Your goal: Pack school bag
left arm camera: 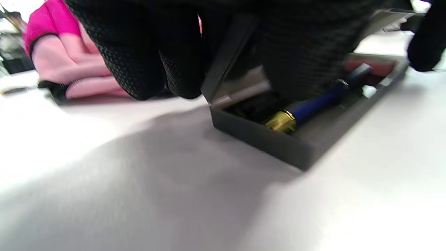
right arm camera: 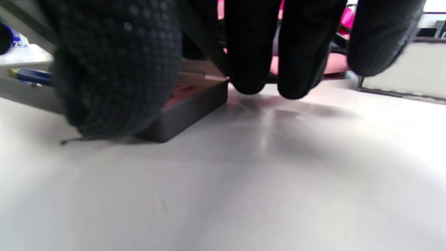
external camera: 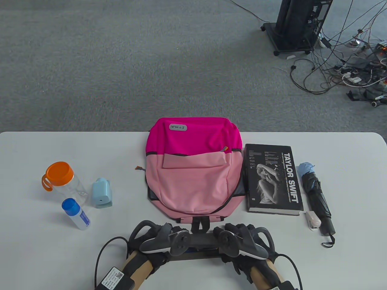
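A pink and magenta backpack (external camera: 193, 169) lies flat in the middle of the table, its straps toward me. Just in front of it sits a dark grey pencil box (external camera: 198, 238) with its lid partly raised. The left wrist view shows a blue pen (left arm camera: 313, 104) with a gold end inside the pencil box (left arm camera: 278, 143). My left hand (external camera: 160, 234) grips the lid's left end, fingers (left arm camera: 139, 52) hanging behind it. My right hand (external camera: 235, 232) grips the right end, with its thumb (right arm camera: 115, 69) in front of the box (right arm camera: 188, 111) and its fingers (right arm camera: 251, 52) beyond it.
Right of the bag lie a black book (external camera: 273, 178), a folded dark umbrella (external camera: 316, 199) and a small white clip (external camera: 313, 220). To the left stand an orange-lidded clear bottle (external camera: 62, 181), a light blue device (external camera: 102, 193) and a blue-capped white bottle (external camera: 75, 213).
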`<move>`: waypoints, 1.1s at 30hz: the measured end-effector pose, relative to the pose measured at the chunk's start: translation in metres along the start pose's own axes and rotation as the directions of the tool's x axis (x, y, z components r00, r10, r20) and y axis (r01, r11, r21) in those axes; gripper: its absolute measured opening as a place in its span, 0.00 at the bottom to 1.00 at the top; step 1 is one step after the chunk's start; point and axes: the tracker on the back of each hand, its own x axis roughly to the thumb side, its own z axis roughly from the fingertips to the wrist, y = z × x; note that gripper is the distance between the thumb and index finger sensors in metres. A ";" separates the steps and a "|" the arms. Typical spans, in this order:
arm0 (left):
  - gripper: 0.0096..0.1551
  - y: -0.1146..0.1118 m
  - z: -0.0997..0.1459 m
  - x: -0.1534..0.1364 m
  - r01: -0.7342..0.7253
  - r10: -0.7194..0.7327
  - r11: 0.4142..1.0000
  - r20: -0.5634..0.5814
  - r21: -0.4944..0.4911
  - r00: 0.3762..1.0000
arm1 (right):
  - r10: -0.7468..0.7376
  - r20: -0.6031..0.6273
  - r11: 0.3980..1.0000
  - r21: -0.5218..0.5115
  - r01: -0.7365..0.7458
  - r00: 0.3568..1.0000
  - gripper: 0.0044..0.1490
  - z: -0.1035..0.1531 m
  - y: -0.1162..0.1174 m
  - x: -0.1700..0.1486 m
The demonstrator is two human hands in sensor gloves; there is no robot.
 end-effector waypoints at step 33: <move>0.48 0.031 -0.047 -0.034 -0.155 0.187 0.947 -0.089 0.281 0.978 | 0.008 0.125 1.000 0.020 -0.010 0.992 0.46 0.011 0.005 -0.020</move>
